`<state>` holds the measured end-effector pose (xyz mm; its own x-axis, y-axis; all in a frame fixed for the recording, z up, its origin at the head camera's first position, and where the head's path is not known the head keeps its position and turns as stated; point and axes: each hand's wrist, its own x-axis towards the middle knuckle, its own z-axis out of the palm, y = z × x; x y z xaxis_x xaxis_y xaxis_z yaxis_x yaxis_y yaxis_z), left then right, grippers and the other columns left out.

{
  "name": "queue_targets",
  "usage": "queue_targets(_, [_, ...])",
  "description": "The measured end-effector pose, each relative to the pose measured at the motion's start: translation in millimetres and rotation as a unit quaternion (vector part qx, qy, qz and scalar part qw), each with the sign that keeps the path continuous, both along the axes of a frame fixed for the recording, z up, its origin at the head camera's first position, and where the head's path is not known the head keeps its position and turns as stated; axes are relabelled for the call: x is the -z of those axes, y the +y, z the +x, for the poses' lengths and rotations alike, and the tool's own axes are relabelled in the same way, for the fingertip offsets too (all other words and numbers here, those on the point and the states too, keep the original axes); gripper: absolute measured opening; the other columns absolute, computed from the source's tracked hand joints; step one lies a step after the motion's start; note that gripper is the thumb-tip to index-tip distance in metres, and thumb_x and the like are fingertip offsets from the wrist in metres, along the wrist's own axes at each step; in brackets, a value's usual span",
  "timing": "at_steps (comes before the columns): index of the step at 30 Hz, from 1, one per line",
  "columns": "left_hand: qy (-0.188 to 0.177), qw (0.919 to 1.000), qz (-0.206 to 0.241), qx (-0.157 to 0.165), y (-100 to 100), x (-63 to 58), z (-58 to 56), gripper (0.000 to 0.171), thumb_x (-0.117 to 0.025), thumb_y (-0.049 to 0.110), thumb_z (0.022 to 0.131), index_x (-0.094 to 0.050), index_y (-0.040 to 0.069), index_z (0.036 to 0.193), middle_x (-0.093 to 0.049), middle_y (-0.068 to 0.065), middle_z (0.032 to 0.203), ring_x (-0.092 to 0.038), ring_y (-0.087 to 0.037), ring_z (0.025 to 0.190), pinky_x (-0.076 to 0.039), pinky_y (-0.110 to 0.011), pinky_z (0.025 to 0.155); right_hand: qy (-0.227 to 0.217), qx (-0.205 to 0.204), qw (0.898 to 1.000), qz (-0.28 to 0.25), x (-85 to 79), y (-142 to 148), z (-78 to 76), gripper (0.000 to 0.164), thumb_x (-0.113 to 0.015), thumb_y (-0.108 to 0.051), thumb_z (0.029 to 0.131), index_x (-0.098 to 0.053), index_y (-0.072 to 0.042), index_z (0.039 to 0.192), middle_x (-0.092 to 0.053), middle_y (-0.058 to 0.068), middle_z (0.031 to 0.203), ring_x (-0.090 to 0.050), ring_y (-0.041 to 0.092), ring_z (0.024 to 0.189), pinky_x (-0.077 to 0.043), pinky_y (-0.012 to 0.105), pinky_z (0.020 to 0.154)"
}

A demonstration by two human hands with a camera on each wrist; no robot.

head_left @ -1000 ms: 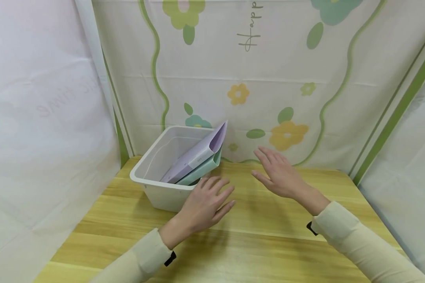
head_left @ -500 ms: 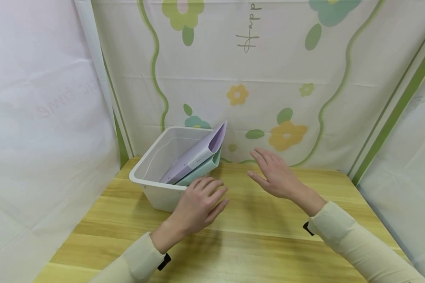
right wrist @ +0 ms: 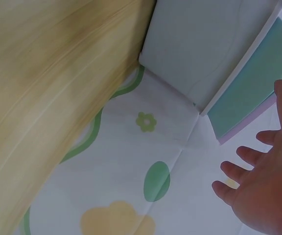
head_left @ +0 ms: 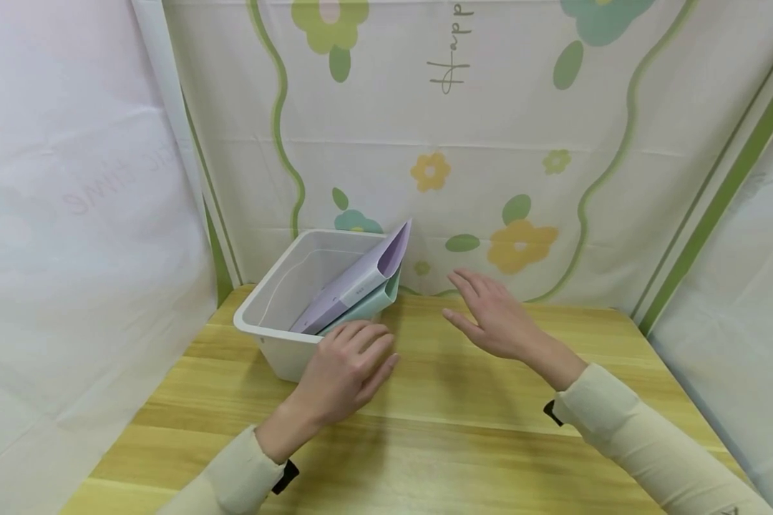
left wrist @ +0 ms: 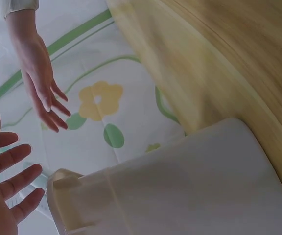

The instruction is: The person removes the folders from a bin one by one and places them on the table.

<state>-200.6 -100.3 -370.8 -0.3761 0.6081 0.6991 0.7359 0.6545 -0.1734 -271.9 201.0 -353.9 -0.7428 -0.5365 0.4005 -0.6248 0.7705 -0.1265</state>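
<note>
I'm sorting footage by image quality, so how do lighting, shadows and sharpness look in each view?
Head view: bright, with soft shadows below the left hand and right hand, and a pale sheen on the wooden table; print on the purple folder is too small to read. Left wrist view: dimmer, scene tilted, detail soft on the bin. Right wrist view: also dim and tilted.

Cream slvs have wide cuffs, w/ sm. blk pcs. underneath.
</note>
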Motion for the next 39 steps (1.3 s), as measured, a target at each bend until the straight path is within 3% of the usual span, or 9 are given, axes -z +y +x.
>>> queue_targets(10, [-0.033,0.9984,0.045,0.002,-14,-3.6,1.0,0.027,-0.058,0.031,0.104,-0.072,0.011,0.114,-0.071,-0.005,0.115,-0.066,-0.025,0.110,-0.053,-0.045,0.092,-0.021,-0.003,1.000,-0.013,-1.7,-7,2.0,0.069,-0.050,-0.046,0.107,-0.030,-0.005,0.159,-0.033,0.020,0.161,-0.035,0.042,0.146,-0.027,0.060,0.116])
queue_targets(28, [-0.034,0.9970,0.063,-0.029,-40,-2.6,-2.2,0.027,-0.063,0.030,0.100,-0.073,0.007,0.111,-0.071,-0.006,0.113,-0.066,-0.026,0.109,-0.052,-0.048,0.095,-0.041,-0.008,0.998,-0.036,-1.1,-20,0.5,0.068,-0.045,-0.050,0.107,-0.030,-0.009,0.159,-0.036,0.015,0.160,-0.037,0.038,0.146,-0.029,0.058,0.116])
queue_targets(39, [-0.038,0.9954,0.071,-0.052,-54,-0.1,-11.0,0.034,-0.056,0.036,0.103,-0.072,0.008,0.112,-0.071,-0.008,0.115,-0.068,-0.030,0.106,-0.055,-0.051,0.087,-0.056,-0.011,0.997,-0.047,-4.9,-32,0.2,0.069,-0.043,-0.052,0.107,-0.030,-0.009,0.159,-0.036,0.015,0.160,-0.035,0.036,0.148,-0.028,0.055,0.118])
